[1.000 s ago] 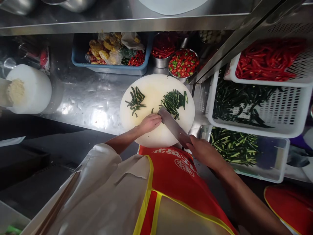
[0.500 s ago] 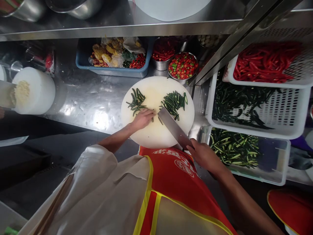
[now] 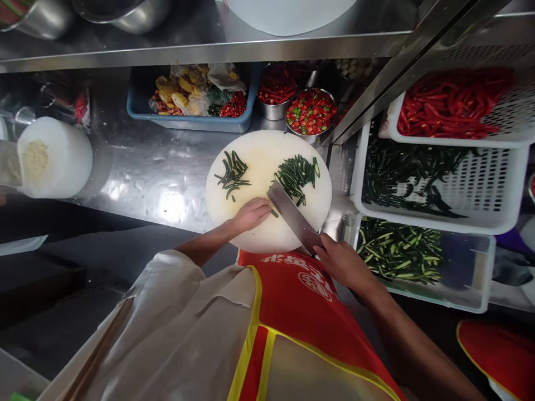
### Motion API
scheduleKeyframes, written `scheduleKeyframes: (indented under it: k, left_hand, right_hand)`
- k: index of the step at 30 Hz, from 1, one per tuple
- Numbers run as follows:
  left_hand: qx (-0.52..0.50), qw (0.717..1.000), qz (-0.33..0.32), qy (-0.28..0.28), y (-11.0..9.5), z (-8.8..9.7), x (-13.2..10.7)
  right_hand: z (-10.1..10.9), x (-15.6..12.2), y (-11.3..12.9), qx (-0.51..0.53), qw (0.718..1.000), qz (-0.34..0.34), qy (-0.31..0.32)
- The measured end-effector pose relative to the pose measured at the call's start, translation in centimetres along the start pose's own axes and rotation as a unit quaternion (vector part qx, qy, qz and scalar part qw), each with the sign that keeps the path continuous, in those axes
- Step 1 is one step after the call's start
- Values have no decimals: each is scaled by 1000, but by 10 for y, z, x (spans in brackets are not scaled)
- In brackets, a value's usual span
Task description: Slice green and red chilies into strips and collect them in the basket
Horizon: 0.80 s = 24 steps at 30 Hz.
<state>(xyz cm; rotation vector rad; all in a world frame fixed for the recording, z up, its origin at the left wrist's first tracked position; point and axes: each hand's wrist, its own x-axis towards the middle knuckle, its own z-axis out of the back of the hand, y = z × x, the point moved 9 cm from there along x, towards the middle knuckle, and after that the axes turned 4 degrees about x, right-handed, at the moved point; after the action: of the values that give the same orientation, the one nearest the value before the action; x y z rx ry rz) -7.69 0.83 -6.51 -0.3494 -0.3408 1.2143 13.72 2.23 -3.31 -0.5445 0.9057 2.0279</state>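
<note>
In the head view, a round white cutting board [image 3: 254, 242] lies in front of me. My left hand [image 3: 253, 213] rests low on it, fingers bent and pressed together at a green chili piece [image 3: 274, 213] whose end shows by the fingertips. Wrapped round the handle of a cleaver [image 3: 292, 216] is my right hand [image 3: 340, 259]. The broad blade slants across the board, its tip close to my left fingertips. Beyond the tip sits a pile of cut green chilies [image 3: 296, 174]. Whole-looking slim green chilies [image 3: 233, 169] lie at the board's left.
On the right stand a basket of red chilies [image 3: 449, 106], a basket of dark green chilies [image 3: 501, 214] and a clear tub of cut green chilies [image 3: 401, 250]. Behind the board are a blue bin [image 3: 188, 123] and a bowl of chopped chilies [image 3: 311, 111]. A steel shelf [image 3: 200, 53] overhangs.
My left hand has moved toward me and slightly right on the board. The cleaver has shifted a little left. A small green piece now shows below the left chilies.
</note>
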Motion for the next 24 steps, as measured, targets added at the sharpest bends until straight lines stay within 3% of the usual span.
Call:
scheduleKeyframes:
  k: [7, 11, 16, 19, 21, 24]
  left_hand:
    - [0, 1000, 3, -9, -3, -8, 2]
    - [-17, 1000, 10, -9, -1, -9, 3]
    - [-17, 1000, 7, -8, -5, -10, 5]
    - [-6, 1000, -12, 2, -7, -5, 3]
    - [8, 1000, -9, 1, 1, 3, 1]
    - [65, 994, 85, -35, 38, 29, -3]
  right_hand:
    - [3, -3, 1, -27, 999, 32, 35]
    - [4, 10, 10, -38, 998, 33, 46]
    - [5, 47, 31, -26, 999, 46, 7]
    - [10, 54, 30, -18, 998, 48, -26]
    - [13, 48, 21, -4, 999, 27, -42]
    - [13, 28, 8, 16, 999, 2, -38]
